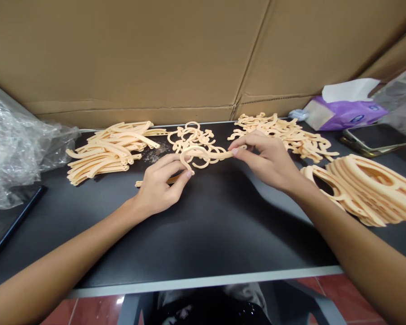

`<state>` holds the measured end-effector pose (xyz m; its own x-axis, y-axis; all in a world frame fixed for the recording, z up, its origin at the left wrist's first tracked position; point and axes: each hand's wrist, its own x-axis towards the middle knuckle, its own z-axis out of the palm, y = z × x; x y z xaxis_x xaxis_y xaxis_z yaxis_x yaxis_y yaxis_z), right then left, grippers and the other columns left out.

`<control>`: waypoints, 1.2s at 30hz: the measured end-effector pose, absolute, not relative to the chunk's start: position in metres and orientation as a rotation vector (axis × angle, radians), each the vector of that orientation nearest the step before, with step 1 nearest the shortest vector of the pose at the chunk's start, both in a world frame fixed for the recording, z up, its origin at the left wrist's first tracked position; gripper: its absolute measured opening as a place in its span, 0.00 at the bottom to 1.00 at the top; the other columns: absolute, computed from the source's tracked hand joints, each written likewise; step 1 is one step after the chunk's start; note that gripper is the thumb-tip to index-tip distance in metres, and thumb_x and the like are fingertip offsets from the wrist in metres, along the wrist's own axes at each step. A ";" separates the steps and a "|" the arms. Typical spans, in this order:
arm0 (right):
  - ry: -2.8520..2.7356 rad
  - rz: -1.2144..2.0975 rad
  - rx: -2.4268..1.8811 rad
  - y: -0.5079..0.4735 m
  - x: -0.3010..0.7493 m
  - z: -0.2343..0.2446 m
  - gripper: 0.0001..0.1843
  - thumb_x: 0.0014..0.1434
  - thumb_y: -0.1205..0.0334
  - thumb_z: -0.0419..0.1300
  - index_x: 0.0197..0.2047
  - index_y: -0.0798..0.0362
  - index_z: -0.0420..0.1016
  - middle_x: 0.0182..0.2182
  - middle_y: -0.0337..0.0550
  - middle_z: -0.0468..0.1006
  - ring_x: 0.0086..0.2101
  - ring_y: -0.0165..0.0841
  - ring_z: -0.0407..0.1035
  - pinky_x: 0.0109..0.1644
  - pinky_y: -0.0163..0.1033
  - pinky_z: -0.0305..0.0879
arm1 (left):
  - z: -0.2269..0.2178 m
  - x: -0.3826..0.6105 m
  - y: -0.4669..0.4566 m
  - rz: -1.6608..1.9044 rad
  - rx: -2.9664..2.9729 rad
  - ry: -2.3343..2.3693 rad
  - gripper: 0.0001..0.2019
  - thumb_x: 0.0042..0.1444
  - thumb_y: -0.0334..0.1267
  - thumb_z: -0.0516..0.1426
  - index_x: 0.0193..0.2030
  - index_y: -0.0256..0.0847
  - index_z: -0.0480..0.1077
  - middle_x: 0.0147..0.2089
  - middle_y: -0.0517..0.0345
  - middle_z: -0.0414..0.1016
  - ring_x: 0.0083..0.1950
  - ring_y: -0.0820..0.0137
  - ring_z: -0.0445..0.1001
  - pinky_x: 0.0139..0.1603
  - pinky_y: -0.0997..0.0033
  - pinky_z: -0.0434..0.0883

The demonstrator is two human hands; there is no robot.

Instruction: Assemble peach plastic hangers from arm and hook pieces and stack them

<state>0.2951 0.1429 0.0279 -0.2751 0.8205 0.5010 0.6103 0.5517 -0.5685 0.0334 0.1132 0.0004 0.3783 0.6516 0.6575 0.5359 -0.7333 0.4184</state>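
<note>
My left hand is closed, its thumb and fingers pinching a beige plastic hook with a rounded open curve. My right hand pinches a slim curved beige strip that stretches left to the hook. Whether the two parts are joined or only touch, I cannot tell. Under my left hand a narrow beige piece pokes out, mostly hidden. Just beyond my hands lies a loose pile of beige hooks and rings.
Long beige arms are heaped at left, near crumpled clear plastic. Small curved pieces lie at back right. Flat beige frames are stacked at right, near a phone and a purple tissue pack. Cardboard stands behind.
</note>
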 end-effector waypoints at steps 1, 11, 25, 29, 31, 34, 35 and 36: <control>-1.993 0.354 -1.151 0.143 0.295 0.028 0.07 0.58 0.63 0.59 0.33 0.50 0.79 0.34 0.42 0.82 0.38 0.39 0.72 0.42 0.44 0.63 | 0.000 0.033 0.113 1.302 2.494 1.084 0.04 0.63 0.31 0.58 0.38 0.37 0.75 0.50 0.47 0.79 0.54 0.63 0.78 0.58 0.63 0.74; -1.953 0.429 -1.168 0.147 0.297 0.027 0.07 0.56 0.65 0.59 0.32 0.51 0.80 0.32 0.42 0.81 0.37 0.37 0.71 0.41 0.42 0.63 | 0.001 0.033 0.114 1.310 2.459 1.132 0.04 0.62 0.31 0.59 0.38 0.35 0.77 0.53 0.43 0.78 0.58 0.60 0.77 0.60 0.62 0.72; -1.490 0.814 -1.105 0.149 0.285 0.021 0.10 0.48 0.63 0.65 0.37 0.52 0.77 0.29 0.37 0.76 0.31 0.31 0.68 0.37 0.39 0.63 | 0.000 0.034 0.111 1.149 2.657 0.795 0.04 0.61 0.27 0.58 0.37 0.36 0.74 0.39 0.50 0.79 0.41 0.67 0.77 0.44 0.68 0.75; -1.262 1.084 -1.059 0.146 0.274 0.018 0.11 0.49 0.58 0.68 0.37 0.51 0.76 0.35 0.39 0.78 0.36 0.31 0.71 0.38 0.36 0.66 | 0.002 0.035 0.108 0.990 2.711 0.719 0.05 0.63 0.30 0.57 0.39 0.37 0.74 0.40 0.48 0.79 0.39 0.67 0.76 0.42 0.65 0.75; -1.204 1.233 -1.054 0.144 0.270 0.017 0.12 0.53 0.55 0.66 0.40 0.50 0.75 0.37 0.40 0.78 0.39 0.32 0.73 0.40 0.37 0.68 | 0.003 0.035 0.107 0.974 2.708 0.733 0.06 0.64 0.31 0.56 0.39 0.38 0.75 0.40 0.48 0.80 0.39 0.67 0.76 0.41 0.65 0.75; -1.115 1.353 -1.016 0.144 0.270 0.019 0.11 0.60 0.53 0.61 0.45 0.46 0.71 0.39 0.40 0.79 0.42 0.33 0.75 0.47 0.41 0.71 | 0.002 0.035 0.108 1.036 2.673 0.811 0.06 0.65 0.31 0.56 0.38 0.38 0.75 0.40 0.49 0.80 0.41 0.67 0.78 0.44 0.67 0.76; -1.084 1.371 -1.010 0.145 0.271 0.020 0.11 0.62 0.53 0.59 0.46 0.45 0.69 0.40 0.40 0.79 0.43 0.34 0.76 0.48 0.42 0.71 | 0.002 0.035 0.109 1.064 2.665 0.862 0.07 0.65 0.32 0.56 0.38 0.38 0.75 0.39 0.50 0.81 0.41 0.67 0.79 0.44 0.68 0.76; -1.057 1.383 -1.009 0.146 0.273 0.022 0.11 0.64 0.52 0.58 0.47 0.44 0.67 0.40 0.41 0.80 0.42 0.35 0.76 0.47 0.44 0.72 | 0.001 0.035 0.109 1.090 2.661 0.925 0.07 0.65 0.32 0.56 0.38 0.38 0.75 0.39 0.51 0.81 0.40 0.68 0.79 0.45 0.68 0.75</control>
<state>0.2725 0.1460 0.0217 -0.0686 0.9975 -0.0168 -0.2455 -0.0332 -0.9688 0.0348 0.1091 0.0011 0.5538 0.5812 0.5963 0.4941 -0.8058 0.3265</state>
